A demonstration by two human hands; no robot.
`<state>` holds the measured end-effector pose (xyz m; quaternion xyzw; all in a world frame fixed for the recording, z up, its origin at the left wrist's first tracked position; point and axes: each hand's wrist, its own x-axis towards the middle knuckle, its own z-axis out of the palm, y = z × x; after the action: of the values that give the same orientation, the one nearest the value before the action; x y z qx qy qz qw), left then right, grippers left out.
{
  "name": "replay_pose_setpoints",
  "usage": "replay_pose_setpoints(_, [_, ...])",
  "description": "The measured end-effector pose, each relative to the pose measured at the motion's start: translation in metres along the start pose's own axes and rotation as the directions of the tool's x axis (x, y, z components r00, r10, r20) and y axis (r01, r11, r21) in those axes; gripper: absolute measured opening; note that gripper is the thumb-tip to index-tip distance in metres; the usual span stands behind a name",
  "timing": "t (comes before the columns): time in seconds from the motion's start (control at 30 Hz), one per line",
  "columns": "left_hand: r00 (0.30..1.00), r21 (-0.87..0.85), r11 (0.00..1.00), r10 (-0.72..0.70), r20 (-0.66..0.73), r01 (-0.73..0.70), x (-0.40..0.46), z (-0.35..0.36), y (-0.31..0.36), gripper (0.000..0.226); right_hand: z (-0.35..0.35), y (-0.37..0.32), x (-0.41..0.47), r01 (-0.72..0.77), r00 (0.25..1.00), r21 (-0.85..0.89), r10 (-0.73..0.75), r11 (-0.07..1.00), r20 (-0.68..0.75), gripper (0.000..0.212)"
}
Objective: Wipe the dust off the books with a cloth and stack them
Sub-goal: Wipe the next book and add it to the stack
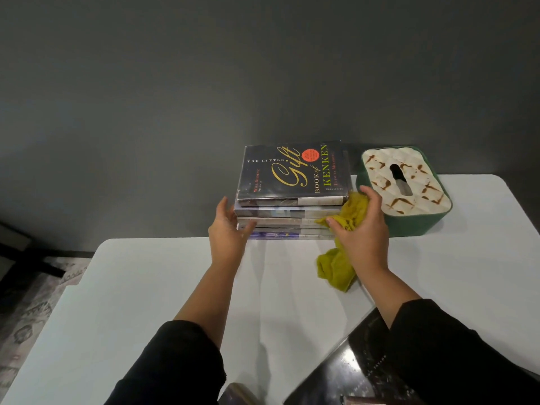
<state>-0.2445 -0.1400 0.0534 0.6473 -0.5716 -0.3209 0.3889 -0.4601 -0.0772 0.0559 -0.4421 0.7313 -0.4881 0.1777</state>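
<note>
A stack of several books point(287, 217) stands at the far side of the white table point(146, 302). Its top book point(293, 172) is dark, with "Gift" in gold script on the cover. My left hand point(229, 228) presses with straight fingers against the stack's left front corner. My right hand point(361, 229) grips a yellow-green cloth point(339, 267) against the stack's right front corner; the cloth's loose end hangs onto the table. A glossy black book point(359, 366) lies at the near right, partly under my right sleeve.
A green tissue box point(409, 220) with a cream patterned lid stands right of the stack, close to my right hand. A dark wall rises just behind the table. Patterned rug shows on the floor at left. Another object's edge point(239, 394) peeks in at the bottom.
</note>
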Motion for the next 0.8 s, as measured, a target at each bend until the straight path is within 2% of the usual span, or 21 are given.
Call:
replay_pose_setpoints(0.03, [1.0,0.058,0.998,0.014,0.028,-0.016,0.001,0.0,-0.004,0.047,-0.002,0.003,0.0,-0.045,0.999,-0.004,0.045,0.999,0.025,0.071])
replay_pose_setpoints(0.1, [0.999,0.104,0.994,0.034,0.04,-0.038,0.003,-0.001,-0.009,0.025,-0.004,0.009,0.001,-0.082,0.993,-0.081,0.088,0.993,0.072,0.059])
replay_pose_setpoints(0.2, [0.999,0.055,0.998,0.014,0.028,-0.016,0.005,-0.001,-0.011,0.016,-0.003,0.012,0.005,-0.063,0.995,-0.148,0.074,0.987,0.068,0.044])
replay_pose_setpoints(0.47, [0.999,0.123,0.992,0.007,0.038,-0.011,0.008,-0.003,-0.005,0.02,0.001,0.013,0.007,-0.04,0.997,-0.199,0.051,0.979,0.052,0.044])
replay_pose_setpoints(0.7, [1.0,0.124,0.992,0.005,-0.01,-0.004,0.006,0.0,-0.006,0.015,0.0,0.014,0.009,-0.014,0.999,-0.175,0.022,0.985,0.045,0.047])
replay_pose_setpoints(0.8, [0.992,0.084,0.993,0.089,-0.092,-0.081,-0.003,0.0,0.005,0.033,-0.002,0.01,0.0,0.086,0.995,-0.119,-0.093,0.989,-0.048,0.051])
